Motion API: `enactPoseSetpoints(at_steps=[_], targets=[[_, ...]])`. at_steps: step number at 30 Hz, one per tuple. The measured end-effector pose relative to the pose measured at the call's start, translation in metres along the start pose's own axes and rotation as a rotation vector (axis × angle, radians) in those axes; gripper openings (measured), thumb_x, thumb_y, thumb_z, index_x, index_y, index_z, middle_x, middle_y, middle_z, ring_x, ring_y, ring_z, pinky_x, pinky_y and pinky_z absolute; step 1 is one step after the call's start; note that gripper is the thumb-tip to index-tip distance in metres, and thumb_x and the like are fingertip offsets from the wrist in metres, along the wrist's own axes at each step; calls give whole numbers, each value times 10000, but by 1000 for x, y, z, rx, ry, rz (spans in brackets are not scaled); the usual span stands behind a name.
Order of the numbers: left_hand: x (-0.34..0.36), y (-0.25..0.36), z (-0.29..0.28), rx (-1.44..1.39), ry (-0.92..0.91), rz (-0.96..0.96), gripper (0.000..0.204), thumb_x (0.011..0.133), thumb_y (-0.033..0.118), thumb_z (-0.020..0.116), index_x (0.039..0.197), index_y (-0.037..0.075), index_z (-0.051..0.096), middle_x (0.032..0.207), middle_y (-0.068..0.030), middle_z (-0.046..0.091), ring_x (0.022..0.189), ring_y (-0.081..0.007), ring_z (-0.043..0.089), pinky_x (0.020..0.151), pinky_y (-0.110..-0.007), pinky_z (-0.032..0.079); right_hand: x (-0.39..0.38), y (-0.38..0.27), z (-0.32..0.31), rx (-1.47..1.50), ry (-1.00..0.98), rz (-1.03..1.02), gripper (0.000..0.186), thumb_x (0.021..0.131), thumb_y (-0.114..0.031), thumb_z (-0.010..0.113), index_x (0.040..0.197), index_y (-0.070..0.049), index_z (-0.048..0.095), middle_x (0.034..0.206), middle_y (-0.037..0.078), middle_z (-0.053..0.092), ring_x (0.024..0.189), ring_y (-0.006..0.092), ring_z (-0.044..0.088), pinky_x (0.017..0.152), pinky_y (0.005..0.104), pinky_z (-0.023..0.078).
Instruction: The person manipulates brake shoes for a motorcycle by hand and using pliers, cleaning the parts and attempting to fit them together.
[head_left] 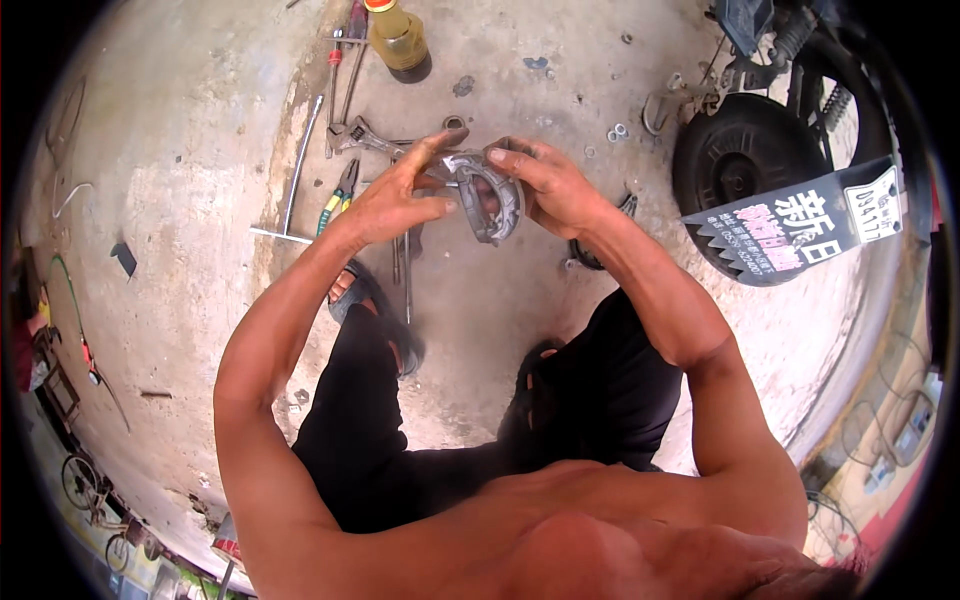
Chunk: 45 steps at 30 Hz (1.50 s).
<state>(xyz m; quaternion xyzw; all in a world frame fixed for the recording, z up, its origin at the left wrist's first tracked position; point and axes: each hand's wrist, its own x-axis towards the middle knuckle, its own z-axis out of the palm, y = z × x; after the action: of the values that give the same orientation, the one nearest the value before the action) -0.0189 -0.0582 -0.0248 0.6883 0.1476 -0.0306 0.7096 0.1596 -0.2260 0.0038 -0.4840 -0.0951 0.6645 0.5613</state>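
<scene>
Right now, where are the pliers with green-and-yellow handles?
In the head view, the pliers lie on the floor left of centre, between the long silver bar and the person's left hand.

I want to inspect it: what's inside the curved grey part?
Through the opening of the curved grey part, what look like fingers of the right hand show; its underside is hidden from view.

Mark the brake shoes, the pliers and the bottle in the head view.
Brake shoes [510, 205]: head view, right arc of the curved grey metal.
Pliers [347, 184]: head view, dark metal near the joint.
Bottle [398, 42]: head view, middle of the body.
</scene>
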Motion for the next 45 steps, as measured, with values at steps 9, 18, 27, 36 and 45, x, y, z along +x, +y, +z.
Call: enactPoseSetpoints(at_steps=[9, 18, 27, 36, 45], targets=[[8, 10, -15, -38, -29, -191, 445, 872, 67, 681, 1292, 10, 544, 1082, -53, 628, 958, -117, 607, 841, -289, 507, 4, -3, -3, 19, 30, 35, 337, 1000, -305, 607, 1126, 7, 597, 936, 91, 656, 760, 151, 646, 665, 292, 552], [-18, 13, -11, 99, -30, -189, 335, 802, 101, 754, 1085, -12, 613, 1053, -88, 665, 940, -181, 657, 833, -328, 527, 21, 1, 13, 60, 53, 25, 324, 966, -300, 647, 1068, 6, 613, 918, 85, 660, 715, 150, 629, 629, 286, 539], [-22, 14, 19, 457, 100, 116, 345, 757, 75, 757, 1073, 16, 631, 1108, -146, 582, 966, -323, 632, 837, -393, 528, 19, 8, 11, 135, 60, 42, 290, 983, -280, 616, 1047, 3, 630, 913, 83, 668, 706, 143, 628, 636, 295, 538], [-14, 23, 16, 176, 230, -226, 278, 851, 220, 822, 867, -11, 668, 704, 23, 588, 711, -66, 543, 635, -270, 469, 15, 8, 19, 79, 101, -35, 314, 977, -286, 626, 1087, 8, 613, 904, 81, 648, 712, 151, 629, 634, 292, 525], [-15, 22, 1, 44, 54, -249, 274, 882, 197, 731, 1073, 7, 681, 865, -21, 653, 745, -70, 562, 656, -253, 462, 10, -2, 14, 134, 196, -43, 356, 968, -292, 644, 1127, 22, 589, 928, 101, 649, 732, 165, 643, 637, 296, 527]])
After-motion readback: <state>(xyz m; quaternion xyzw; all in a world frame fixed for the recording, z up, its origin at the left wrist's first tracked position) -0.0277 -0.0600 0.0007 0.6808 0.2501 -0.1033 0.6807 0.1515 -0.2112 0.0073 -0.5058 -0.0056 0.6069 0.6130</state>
